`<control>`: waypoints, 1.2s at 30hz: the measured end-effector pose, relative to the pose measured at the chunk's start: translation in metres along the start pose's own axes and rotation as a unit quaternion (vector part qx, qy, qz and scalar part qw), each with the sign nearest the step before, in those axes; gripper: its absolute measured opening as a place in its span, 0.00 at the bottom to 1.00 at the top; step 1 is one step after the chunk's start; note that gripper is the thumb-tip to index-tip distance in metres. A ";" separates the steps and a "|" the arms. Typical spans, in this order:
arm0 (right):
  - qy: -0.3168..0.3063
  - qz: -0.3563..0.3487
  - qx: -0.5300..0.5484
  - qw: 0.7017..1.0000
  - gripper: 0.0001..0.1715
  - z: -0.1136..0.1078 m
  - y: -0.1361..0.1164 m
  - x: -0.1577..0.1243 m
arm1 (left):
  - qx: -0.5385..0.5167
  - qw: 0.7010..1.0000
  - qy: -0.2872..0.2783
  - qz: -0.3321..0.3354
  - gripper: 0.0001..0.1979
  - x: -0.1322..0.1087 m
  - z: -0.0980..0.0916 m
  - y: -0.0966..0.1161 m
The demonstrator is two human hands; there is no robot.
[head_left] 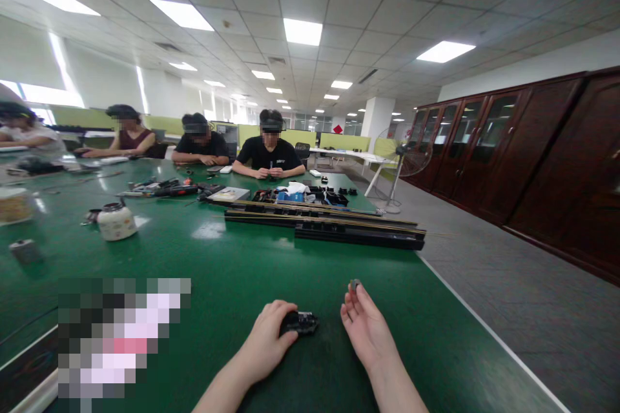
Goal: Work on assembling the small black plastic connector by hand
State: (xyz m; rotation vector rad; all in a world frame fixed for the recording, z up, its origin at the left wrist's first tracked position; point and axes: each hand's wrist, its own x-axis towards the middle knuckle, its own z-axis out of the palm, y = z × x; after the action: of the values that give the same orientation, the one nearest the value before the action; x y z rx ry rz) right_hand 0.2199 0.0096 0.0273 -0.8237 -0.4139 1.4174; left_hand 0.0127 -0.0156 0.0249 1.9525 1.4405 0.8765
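Note:
A small black part (306,322), flat and uneven on top, lies at the green table's near side. My left hand (271,339) grips its left end between thumb and fingers. To the right and slightly raised, my right hand (367,326) is turned palm inward. Its thumb and fingertips pinch a small grey piece (355,284), too small to name. The two hands are apart, with bare green tabletop (329,361) between them.
Long black rails with thin brass-coloured rods (358,235) lie across the table ahead. A cream jar (117,222) and a grey cylinder (25,251) stand left. Tools (165,190) lie behind. Several people sit along the far side. A floor fan (402,155) stands right.

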 end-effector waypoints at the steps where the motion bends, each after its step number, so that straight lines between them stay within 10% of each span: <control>1: 0.000 0.012 0.022 1.000 0.11 0.001 0.000 0.000 | 0.000 1.000 -0.001 -0.002 0.19 0.000 0.000 0.000; 13: -0.012 0.046 0.056 0.997 0.12 0.007 -0.004 -0.007 | -0.028 1.000 0.009 -0.010 0.21 0.000 0.001 -0.001; 23: -0.041 -0.019 -0.129 0.991 0.21 0.019 0.001 -0.020 | -0.025 1.000 0.006 -0.008 0.19 0.000 0.001 0.001; 36: -0.170 -0.157 -0.483 0.844 0.16 0.021 0.017 -0.025 | -0.009 1.000 -0.001 -0.008 0.20 -0.001 -0.001 0.004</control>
State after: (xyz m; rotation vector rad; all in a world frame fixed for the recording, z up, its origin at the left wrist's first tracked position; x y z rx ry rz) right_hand 0.1893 -0.0098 0.0343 -1.2177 -1.5506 0.9855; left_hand 0.0143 -0.0172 0.0279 1.9269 1.4403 0.8773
